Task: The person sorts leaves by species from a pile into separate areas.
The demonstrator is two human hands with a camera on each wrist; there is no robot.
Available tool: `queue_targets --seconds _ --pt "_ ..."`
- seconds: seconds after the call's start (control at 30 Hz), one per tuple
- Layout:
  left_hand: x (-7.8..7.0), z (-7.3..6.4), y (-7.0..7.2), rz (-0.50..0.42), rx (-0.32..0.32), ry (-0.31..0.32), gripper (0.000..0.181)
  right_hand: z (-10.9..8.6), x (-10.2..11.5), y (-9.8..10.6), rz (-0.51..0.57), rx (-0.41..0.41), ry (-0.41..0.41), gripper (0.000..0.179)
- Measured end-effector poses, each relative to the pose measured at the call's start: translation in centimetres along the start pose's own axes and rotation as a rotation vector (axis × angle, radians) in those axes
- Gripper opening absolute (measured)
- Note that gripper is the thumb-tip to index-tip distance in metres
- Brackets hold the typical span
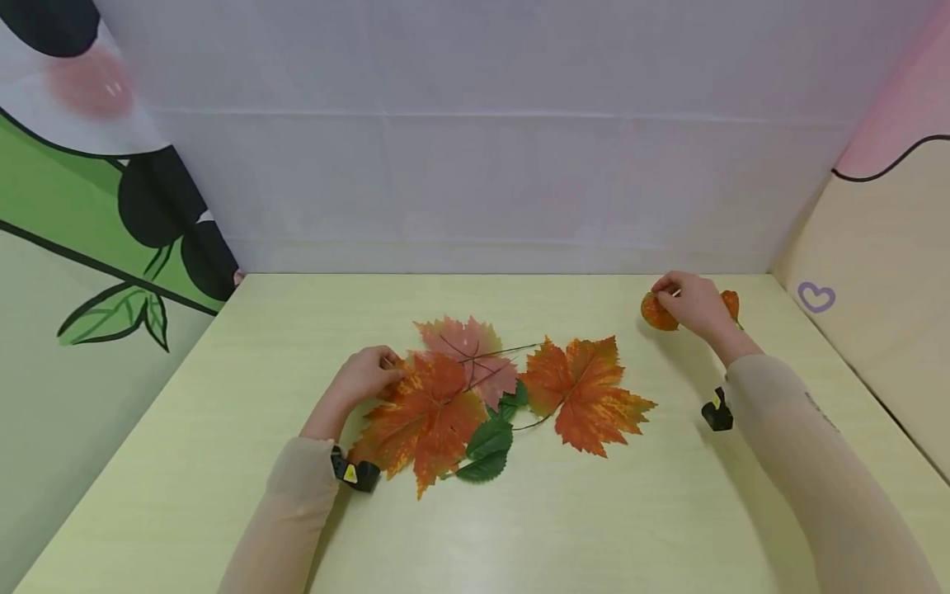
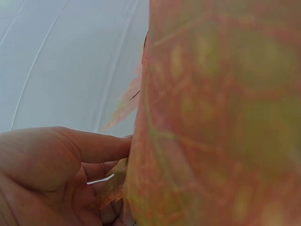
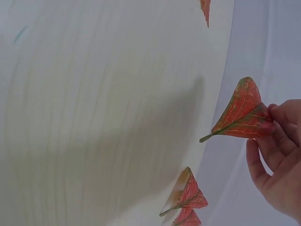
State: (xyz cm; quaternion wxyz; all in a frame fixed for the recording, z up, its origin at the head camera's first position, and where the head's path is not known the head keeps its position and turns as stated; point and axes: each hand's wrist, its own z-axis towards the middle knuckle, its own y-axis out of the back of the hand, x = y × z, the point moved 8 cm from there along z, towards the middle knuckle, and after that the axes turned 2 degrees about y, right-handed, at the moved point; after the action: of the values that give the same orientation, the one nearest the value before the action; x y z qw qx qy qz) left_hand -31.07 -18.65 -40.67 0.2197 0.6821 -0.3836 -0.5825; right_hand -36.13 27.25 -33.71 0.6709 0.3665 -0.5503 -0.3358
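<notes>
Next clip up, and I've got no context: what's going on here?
A person is handling artificial-looking leaves over a pale table. The left hand pinches the edge of a large orange leaf, which overlaps a pink leaf. Another large orange leaf and some green leaves lie beside it. Off to the right, the right hand holds a small red-orange leaf, with more small leaves close by.

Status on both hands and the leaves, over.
Left hand pinching large orange leaf, which partly covers pink leaf. Right hand holding small red-orange leaf. No obstruction visible at either hand.
</notes>
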Motion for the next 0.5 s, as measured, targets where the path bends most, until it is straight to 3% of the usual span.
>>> queue_targets --seconds 0.5 --pt "0.0 0.0 0.1 0.012 0.0 0.006 0.022 0.8 -3.1 0.6 0.004 0.039 -0.097 0.026"
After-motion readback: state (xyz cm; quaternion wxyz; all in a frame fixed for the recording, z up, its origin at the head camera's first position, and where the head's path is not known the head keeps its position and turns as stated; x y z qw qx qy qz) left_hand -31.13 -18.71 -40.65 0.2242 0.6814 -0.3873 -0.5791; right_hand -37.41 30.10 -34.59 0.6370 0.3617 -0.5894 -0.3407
